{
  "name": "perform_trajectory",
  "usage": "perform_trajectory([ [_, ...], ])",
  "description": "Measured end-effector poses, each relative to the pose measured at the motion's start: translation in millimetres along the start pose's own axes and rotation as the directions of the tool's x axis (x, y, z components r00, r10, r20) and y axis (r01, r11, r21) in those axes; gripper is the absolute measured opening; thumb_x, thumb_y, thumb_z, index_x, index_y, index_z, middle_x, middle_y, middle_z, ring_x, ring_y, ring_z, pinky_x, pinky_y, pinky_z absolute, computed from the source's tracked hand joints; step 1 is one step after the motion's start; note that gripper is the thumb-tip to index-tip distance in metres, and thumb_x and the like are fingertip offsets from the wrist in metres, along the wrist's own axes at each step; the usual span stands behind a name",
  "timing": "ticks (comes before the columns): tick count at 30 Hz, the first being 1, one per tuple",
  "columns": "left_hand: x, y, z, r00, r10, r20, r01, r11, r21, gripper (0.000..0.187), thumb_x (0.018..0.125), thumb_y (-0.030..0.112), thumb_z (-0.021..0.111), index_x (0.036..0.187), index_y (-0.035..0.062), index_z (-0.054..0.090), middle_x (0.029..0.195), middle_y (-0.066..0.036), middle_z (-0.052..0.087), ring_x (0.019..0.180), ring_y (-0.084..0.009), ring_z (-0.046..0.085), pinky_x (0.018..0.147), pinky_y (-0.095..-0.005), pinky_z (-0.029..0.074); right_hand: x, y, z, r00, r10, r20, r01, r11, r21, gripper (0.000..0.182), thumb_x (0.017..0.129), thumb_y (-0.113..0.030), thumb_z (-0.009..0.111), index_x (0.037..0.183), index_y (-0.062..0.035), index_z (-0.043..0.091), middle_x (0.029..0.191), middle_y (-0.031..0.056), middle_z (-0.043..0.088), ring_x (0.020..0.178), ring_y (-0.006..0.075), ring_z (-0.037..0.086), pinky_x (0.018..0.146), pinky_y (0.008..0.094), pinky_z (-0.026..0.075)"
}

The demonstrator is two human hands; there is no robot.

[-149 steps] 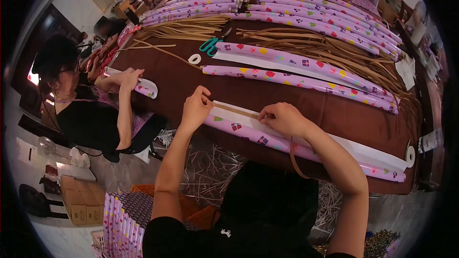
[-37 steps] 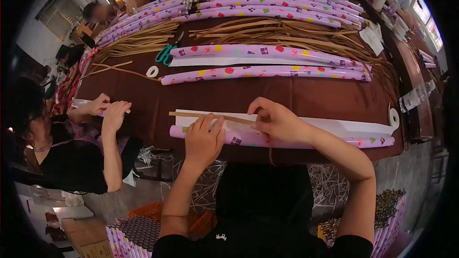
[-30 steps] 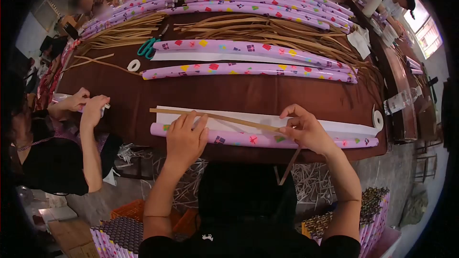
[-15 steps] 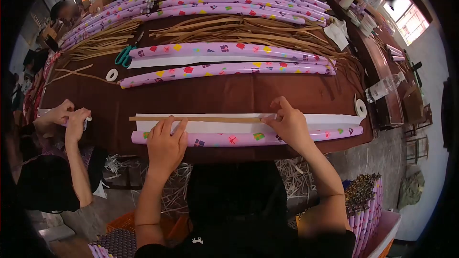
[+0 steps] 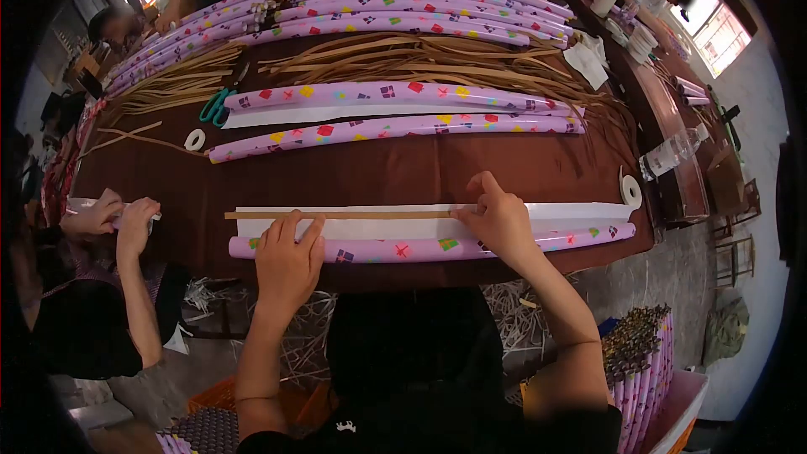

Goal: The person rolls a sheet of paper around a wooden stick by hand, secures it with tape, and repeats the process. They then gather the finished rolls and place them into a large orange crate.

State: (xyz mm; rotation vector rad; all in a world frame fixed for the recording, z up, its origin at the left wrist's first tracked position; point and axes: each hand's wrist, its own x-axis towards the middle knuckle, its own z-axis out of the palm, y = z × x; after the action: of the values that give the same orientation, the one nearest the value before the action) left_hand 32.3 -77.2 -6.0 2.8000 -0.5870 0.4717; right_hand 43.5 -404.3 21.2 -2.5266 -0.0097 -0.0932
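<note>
A roll of purple wrapping paper (image 5: 390, 248) with coloured gift shapes lies before me, its white underside (image 5: 370, 227) partly unrolled. Along that white sheet runs a narrow brown strip (image 5: 387, 215), its left end poking past the paper's edge. My left hand (image 5: 288, 261) rests flat over the roll, fingers stretched out with their tips on the strip. At the strip's right end, my right hand (image 5: 498, 223) pinches it between thumb and finger, other fingers raised. Two more purple rolls (image 5: 395, 128) lie further back on the brown cloth.
Teal scissors (image 5: 216, 107) and a white tape roll (image 5: 195, 139) lie back left; another tape roll (image 5: 630, 192) is at right. Brown strips (image 5: 378, 52) and more rolls (image 5: 420, 13) fill the back. A co-worker's hands (image 5: 126, 223) work at left. A plastic bottle (image 5: 672, 154) lies right.
The view has shifted slightly, so things on the table appear a little displaced. Both my hands keep nearly the same places on the strip and paper.
</note>
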Motion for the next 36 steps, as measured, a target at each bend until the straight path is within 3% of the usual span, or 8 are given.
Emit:
perform_trajectory([
  [3, 0, 1, -2, 1.0, -0.02, 0.017, 0.021, 1.0, -0.015, 0.032, 0.092, 0.023, 0.058, 0.122, 0.016, 0.066, 0.118, -0.012, 0.058, 0.109, -0.0324, 0.054, 0.092, -0.0461, 0.045, 0, 0, 2, 0.999, 0.017, -0.032, -0.017, 1.0, 0.013, 0.041, 0.076, -0.021, 0.08, 0.103, -0.0071, 0.052, 0.055, 0.0086, 0.058, 0.053, 0.0282, 0.061, 0.052, 0.0389, 0.044],
  [11, 5, 14, -10, 0.998, -0.037, 0.057, 0.038, 0.999, -0.015, 0.032, 0.091, 0.025, 0.059, 0.12, 0.0138, 0.067, 0.117, -0.013, 0.057, 0.11, -0.0317, 0.052, 0.093, -0.0466, 0.043, -1, 5, 7, 0.997, -0.038, -0.074, 0.037, 0.999, -0.019, 0.042, 0.075, -0.021, 0.081, 0.102, -0.0078, 0.051, 0.055, 0.0081, 0.058, 0.054, 0.0288, 0.061, 0.052, 0.0401, 0.044],
  [13, 8, 23, -5, 0.993, 0.077, -0.086, -0.065, 0.989, 0.132, 0.034, 0.088, 0.027, 0.062, 0.115, 0.0089, 0.068, 0.115, -0.012, 0.058, 0.107, -0.0312, 0.053, 0.092, -0.0463, 0.043, -1, 6, 8, 0.996, -0.055, -0.075, 0.054, 0.998, -0.016, 0.042, 0.075, -0.02, 0.081, 0.103, -0.0079, 0.051, 0.055, 0.008, 0.058, 0.054, 0.0289, 0.061, 0.051, 0.0403, 0.044],
  [14, 9, 29, -2, 0.994, 0.071, -0.086, -0.059, 0.989, 0.135, 0.034, 0.088, 0.027, 0.062, 0.115, 0.0089, 0.068, 0.115, -0.012, 0.058, 0.107, -0.0312, 0.053, 0.092, -0.0463, 0.043, -2, 7, 9, 0.994, -0.059, -0.088, 0.057, 0.998, -0.03, 0.043, 0.075, -0.02, 0.081, 0.103, -0.0079, 0.051, 0.055, 0.0078, 0.057, 0.054, 0.0288, 0.061, 0.051, 0.0403, 0.044],
  [16, 13, 44, 9, 0.989, 0.109, -0.101, -0.114, 0.992, -0.044, 0.036, 0.084, 0.029, 0.064, 0.11, 0.0037, 0.068, 0.113, -0.012, 0.059, 0.105, -0.0306, 0.055, 0.093, -0.0462, 0.043, -2, 7, 10, 0.993, -0.072, -0.094, 0.067, 0.997, -0.045, 0.043, 0.075, -0.02, 0.081, 0.103, -0.008, 0.051, 0.055, 0.0077, 0.057, 0.054, 0.0288, 0.061, 0.051, 0.0403, 0.044],
  [22, 28, 86, 27, 0.984, 0.123, -0.132, -0.132, 0.989, -0.063, 0.041, 0.081, 0.029, 0.065, 0.105, -0.0038, 0.064, 0.108, -0.012, 0.061, 0.103, -0.0295, 0.055, 0.091, -0.0415, 0.045, -2, 4, 6, 1.0, 0.0, -0.029, -0.002, 0.998, -0.069, 0.044, 0.077, -0.023, 0.079, 0.107, -0.0096, 0.05, 0.062, 0.0075, 0.059, 0.061, 0.031, 0.065, 0.055, 0.0421, 0.049],
  [33, 41, 134, 43, 0.966, 0.205, -0.154, -0.223, 0.969, -0.109, 0.042, 0.082, 0.032, 0.064, 0.098, -0.007, 0.066, 0.107, -0.015, 0.06, 0.101, -0.0292, 0.055, 0.091, -0.039, 0.047, -2, 10, 13, 0.989, -0.071, -0.128, 0.064, 0.996, -0.058, 0.042, 0.075, -0.021, 0.08, 0.103, -0.0077, 0.052, 0.054, 0.0063, 0.056, 0.052, 0.0277, 0.061, 0.049, 0.0393, 0.043],
  [36, 45, 144, 43, 0.974, 0.198, -0.11, -0.215, 0.962, -0.167, 0.043, 0.08, 0.027, 0.067, 0.106, -0.007, 0.065, 0.108, -0.015, 0.062, 0.102, -0.0294, 0.058, 0.089, -0.0399, 0.049, -2, 10, 12, 0.99, -0.076, -0.121, 0.069, 0.996, -0.062, 0.043, 0.075, -0.022, 0.08, 0.104, -0.0077, 0.052, 0.054, 0.0063, 0.056, 0.053, 0.0283, 0.061, 0.049, 0.0396, 0.043],
])
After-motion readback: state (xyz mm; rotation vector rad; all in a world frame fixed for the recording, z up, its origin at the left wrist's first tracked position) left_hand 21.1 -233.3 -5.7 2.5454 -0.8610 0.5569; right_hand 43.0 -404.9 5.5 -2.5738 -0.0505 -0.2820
